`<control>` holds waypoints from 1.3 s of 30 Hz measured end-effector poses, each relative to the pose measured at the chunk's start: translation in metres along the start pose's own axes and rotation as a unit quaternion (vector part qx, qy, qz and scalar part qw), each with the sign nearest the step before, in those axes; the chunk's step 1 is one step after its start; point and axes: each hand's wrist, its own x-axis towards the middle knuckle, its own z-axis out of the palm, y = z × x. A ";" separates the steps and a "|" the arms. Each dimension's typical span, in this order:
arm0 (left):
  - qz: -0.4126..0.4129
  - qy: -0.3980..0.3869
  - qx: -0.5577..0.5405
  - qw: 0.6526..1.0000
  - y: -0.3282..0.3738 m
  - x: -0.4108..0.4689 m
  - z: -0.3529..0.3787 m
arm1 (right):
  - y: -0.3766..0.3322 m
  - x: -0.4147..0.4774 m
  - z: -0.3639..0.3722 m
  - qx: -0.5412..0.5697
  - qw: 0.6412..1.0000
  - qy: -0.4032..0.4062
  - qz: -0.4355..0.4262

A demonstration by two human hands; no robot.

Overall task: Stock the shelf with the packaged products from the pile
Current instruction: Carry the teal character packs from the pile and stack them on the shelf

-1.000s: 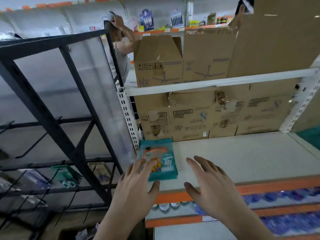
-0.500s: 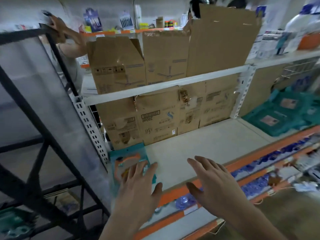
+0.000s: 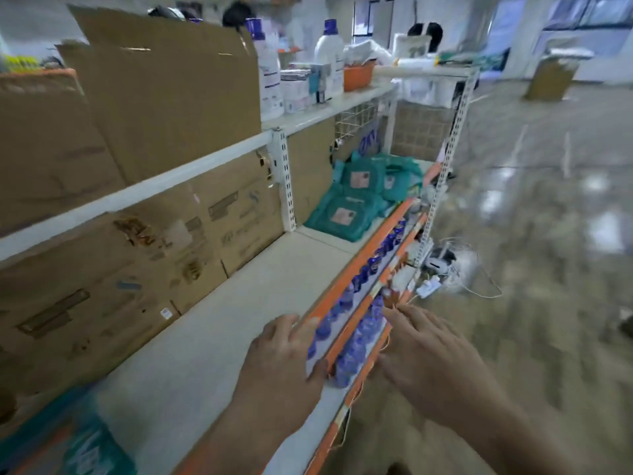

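One teal package [image 3: 82,440], blurred, lies flat at the left end of the shelf board [image 3: 219,323]. Cardboard boxes [image 3: 137,269] line the back of the board. The left hand [image 3: 281,368] hovers at the board's orange front lip [image 3: 359,265], fingers loosely extended and holding nothing; contact with the lip cannot be confirmed. The right hand [image 3: 431,368] hangs just off the front of the board, fingers spread, also empty. The pile of teal packages [image 3: 359,197] sits at the right end of the board, well apart from both hands. The pile lies forward and right of the hands, along the board's long axis. The right hand is nearer, so it probably reaches first.
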 end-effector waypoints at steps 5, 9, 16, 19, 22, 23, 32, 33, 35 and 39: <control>0.020 -0.016 0.018 1.000 0.054 0.092 0.038 | 0.092 0.042 0.009 0.016 0.998 0.017 0.057; 0.038 -0.025 0.037 0.998 0.102 0.177 0.062 | 0.174 0.091 0.013 0.029 0.996 0.015 0.077; 0.071 -0.034 0.036 0.996 0.185 0.303 0.090 | 0.289 0.170 -0.007 0.012 0.996 0.024 0.088; 0.094 -0.017 0.041 0.995 0.205 0.346 0.096 | 0.325 0.195 -0.009 0.007 0.994 0.036 0.104; 0.104 -0.024 0.037 0.994 0.220 0.388 0.101 | 0.355 0.220 -0.007 0.000 0.993 0.038 0.112; 0.109 -0.023 0.038 0.993 0.223 0.403 0.104 | 0.365 0.230 -0.007 -0.002 0.993 0.035 0.114; 0.114 -0.034 0.040 0.992 0.235 0.569 0.143 | 0.438 0.368 0.001 -0.026 0.990 0.023 0.138; 0.115 -0.039 0.039 0.992 0.235 0.594 0.146 | 0.447 0.390 0.002 -0.031 0.990 0.019 0.138; 0.127 -0.039 0.037 0.990 0.235 0.643 0.150 | 0.464 0.433 -0.004 -0.033 0.989 0.020 0.140; 0.113 -0.026 0.036 0.993 0.233 0.726 0.140 | 0.489 0.513 -0.022 -0.032 0.991 0.025 0.127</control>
